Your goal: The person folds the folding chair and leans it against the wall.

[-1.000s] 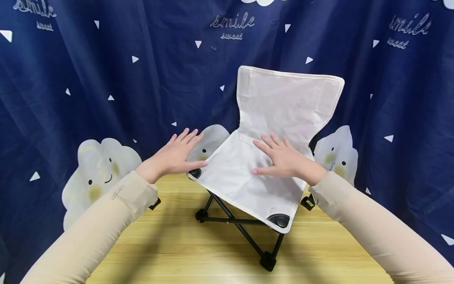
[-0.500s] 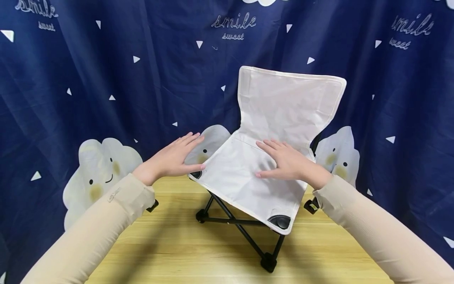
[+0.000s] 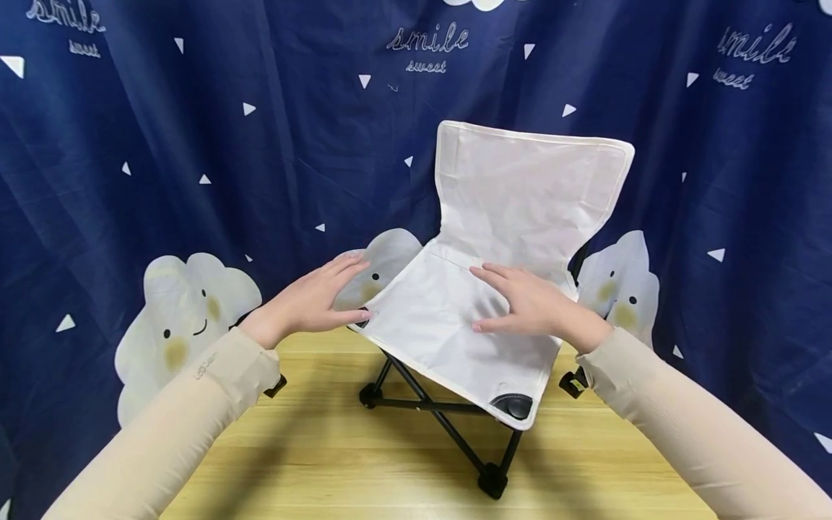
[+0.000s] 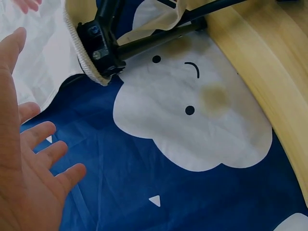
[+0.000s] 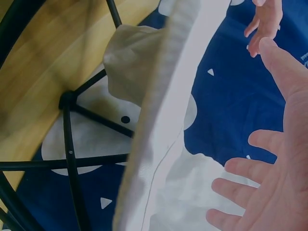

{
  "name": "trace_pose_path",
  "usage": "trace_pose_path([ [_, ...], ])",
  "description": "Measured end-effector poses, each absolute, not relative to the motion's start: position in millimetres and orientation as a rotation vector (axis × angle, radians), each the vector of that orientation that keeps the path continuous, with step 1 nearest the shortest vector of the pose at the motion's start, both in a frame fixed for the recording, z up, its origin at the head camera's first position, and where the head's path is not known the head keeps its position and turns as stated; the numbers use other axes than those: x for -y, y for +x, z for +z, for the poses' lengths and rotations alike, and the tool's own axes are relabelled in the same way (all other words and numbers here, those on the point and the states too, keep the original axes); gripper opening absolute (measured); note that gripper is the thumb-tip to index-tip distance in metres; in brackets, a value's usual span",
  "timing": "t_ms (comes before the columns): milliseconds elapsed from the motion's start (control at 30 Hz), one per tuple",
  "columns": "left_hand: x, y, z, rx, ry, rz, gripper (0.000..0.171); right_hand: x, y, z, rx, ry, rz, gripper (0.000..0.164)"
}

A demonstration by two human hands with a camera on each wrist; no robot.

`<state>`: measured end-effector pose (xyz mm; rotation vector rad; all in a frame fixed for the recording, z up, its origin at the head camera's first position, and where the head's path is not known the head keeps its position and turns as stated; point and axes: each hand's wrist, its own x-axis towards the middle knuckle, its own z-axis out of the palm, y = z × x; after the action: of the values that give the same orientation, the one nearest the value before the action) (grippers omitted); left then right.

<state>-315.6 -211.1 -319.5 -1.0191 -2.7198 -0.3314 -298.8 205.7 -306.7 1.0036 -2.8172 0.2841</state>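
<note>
A white fabric folding chair [image 3: 442,339] with a thin black frame stands between and beyond my hands, its backrest [image 3: 529,173] toward the curtain. My left hand [image 3: 312,296] hovers by the seat's left corner, thumb and fingers spread apart. In the left wrist view, that hand [image 4: 36,178] holds nothing, and the chair's black corner joint [image 4: 103,53] lies beyond it. Over the seat, my right hand [image 3: 529,303] hangs with loosely bent fingers. The right wrist view shows its palm [image 5: 274,187] bare beside the chair's white cloth [image 5: 159,125].
Behind the chair hangs a dark blue curtain [image 3: 260,180] printed with white clouds and triangles. The chair's feet rest on a light wood-grain surface [image 3: 325,448]. A small black device [image 3: 572,383] sits under the right wrist, another [image 3: 276,386] under the left.
Both hands have sunk slightly, and their fingers have gone from widely spread to looser and closer together. The left hand has drifted a little left. The chair has stayed in place.
</note>
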Motion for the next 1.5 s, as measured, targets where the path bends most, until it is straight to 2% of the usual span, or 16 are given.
trace_pose_path([
  [633,225,-313,-334,2.606,-1.013,-0.341,0.078,-203,-294,-311,2.745,1.045,0.295,0.086],
  [1500,231,-307,-358,2.485,-1.099,-0.368,0.065,-209,-285,-317,2.652,1.177,0.384,0.076],
])
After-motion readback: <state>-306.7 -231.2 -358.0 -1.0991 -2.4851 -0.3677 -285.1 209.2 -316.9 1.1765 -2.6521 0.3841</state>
